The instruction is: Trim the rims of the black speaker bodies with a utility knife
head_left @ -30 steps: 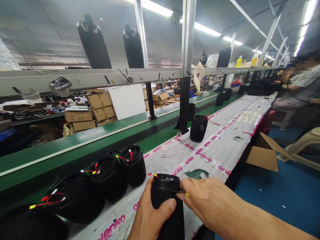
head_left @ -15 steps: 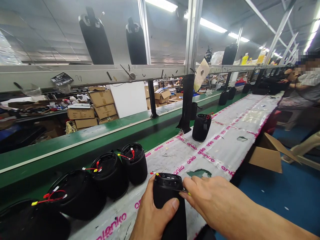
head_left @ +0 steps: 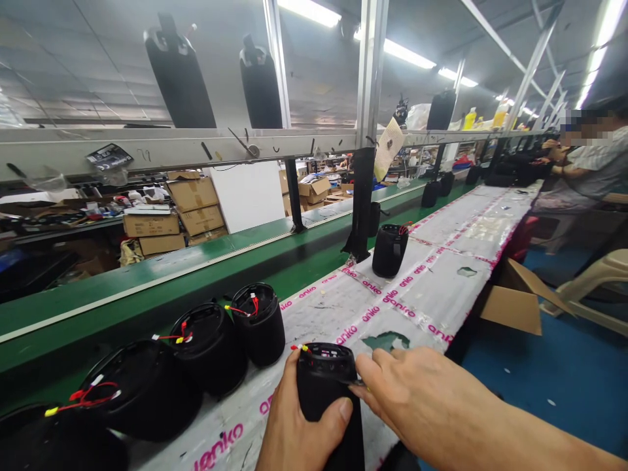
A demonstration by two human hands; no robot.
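My left hand [head_left: 307,418] is wrapped round a black cylindrical housing [head_left: 330,392], thumb across its front. The housing stands upright with its open rim up, and a short red and yellow wire sticks out at the rim's left. At the right side of that rim, my right hand [head_left: 402,386] is closed in a pinch; what it holds is mostly hidden by the fingers. Left of my hands stand several similar black housings [head_left: 260,333] in a row, with red wires on top. Another black housing [head_left: 390,252] stands farther along the bench.
The bench [head_left: 417,294] has a white covering with pink lettering. Behind it runs a green conveyor [head_left: 196,278] beneath a metal shelf rail [head_left: 186,147]. An open cardboard box [head_left: 510,311] is at the right, near a plastic chair [head_left: 596,281]. A person [head_left: 589,157] sits at the far right.
The view has shifted slightly, so the surroundings appear a little farther left. Both hands keep nearly the same places at the housing, whose rim now tilts a bit more into view.
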